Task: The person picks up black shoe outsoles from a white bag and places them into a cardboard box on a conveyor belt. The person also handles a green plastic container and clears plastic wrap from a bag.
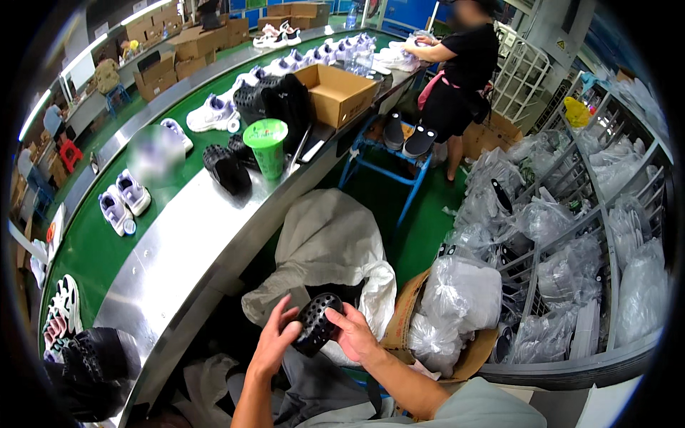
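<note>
A black perforated plastic piece, shaped like a shoe part (pixel 319 322), is held over my lap. My right hand (pixel 354 334) grips its right side, the thumb pressed on the holed face. At its left edge is my left hand (pixel 275 334), fingers apart and thumb close to the piece; whether it touches is hard to see. Just beyond the hands lies a large whitish woven sack (pixel 328 228), its mouth open toward me. Similar black holed pieces (pixel 89 364) are stacked at the lower left on the metal edge of the bench.
A curved green conveyor (pixel 78 242) carries white and lilac shoes (pixel 123 202). On its metal rim stand a green cup (pixel 267 146), black shoes (pixel 227 169) and a cardboard box (pixel 335 93). Right are a carton of bagged items (pixel 457 299) and a rack (pixel 606 214). A co-worker (pixel 464 71) stands beyond a blue stool (pixel 392 160).
</note>
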Tool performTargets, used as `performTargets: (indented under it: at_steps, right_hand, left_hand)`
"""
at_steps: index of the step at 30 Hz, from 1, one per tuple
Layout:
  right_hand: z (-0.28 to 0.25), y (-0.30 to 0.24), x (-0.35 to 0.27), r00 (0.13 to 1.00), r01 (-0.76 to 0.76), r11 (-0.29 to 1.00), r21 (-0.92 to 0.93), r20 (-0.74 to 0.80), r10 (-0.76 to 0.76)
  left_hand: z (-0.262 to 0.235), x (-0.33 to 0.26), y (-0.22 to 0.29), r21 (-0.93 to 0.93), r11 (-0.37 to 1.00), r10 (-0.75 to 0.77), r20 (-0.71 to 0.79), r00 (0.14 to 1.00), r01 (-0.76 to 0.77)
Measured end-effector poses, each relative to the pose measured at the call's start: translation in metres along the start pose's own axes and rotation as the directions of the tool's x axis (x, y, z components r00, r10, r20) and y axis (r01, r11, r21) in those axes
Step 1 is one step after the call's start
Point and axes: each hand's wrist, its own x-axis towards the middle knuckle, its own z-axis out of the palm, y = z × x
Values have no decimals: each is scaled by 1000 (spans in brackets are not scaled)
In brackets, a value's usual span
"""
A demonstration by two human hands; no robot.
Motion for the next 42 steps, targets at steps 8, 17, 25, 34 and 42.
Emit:
performTargets:
  at_steps: [8, 17, 25, 34, 42]
  right_hand:
    - [70, 56, 1, 999, -32, 992, 119, -23, 34]
    - [159, 72, -54, 770, -405, 901, -153, 475, 427]
    - [122, 97, -33, 695, -417, 808, -417, 427, 579]
    - [114, 112, -29, 685, -407, 749, -523, 367, 629]
    - [101, 114, -28, 682, -420, 725, -545, 337, 649]
  left_hand:
    - [-28, -85, -22, 704, 692, 511, -323, 796, -159]
    - [-88, -223, 49, 640, 743, 661, -657, 362, -196]
    - [-230, -319, 168, 665, 497, 867, -354, -352, 557]
    - [-321, -299, 188, 254, 617, 712, -583, -391, 745]
    - [-334, -302, 173, 75, 731, 480, -763, -433, 678]
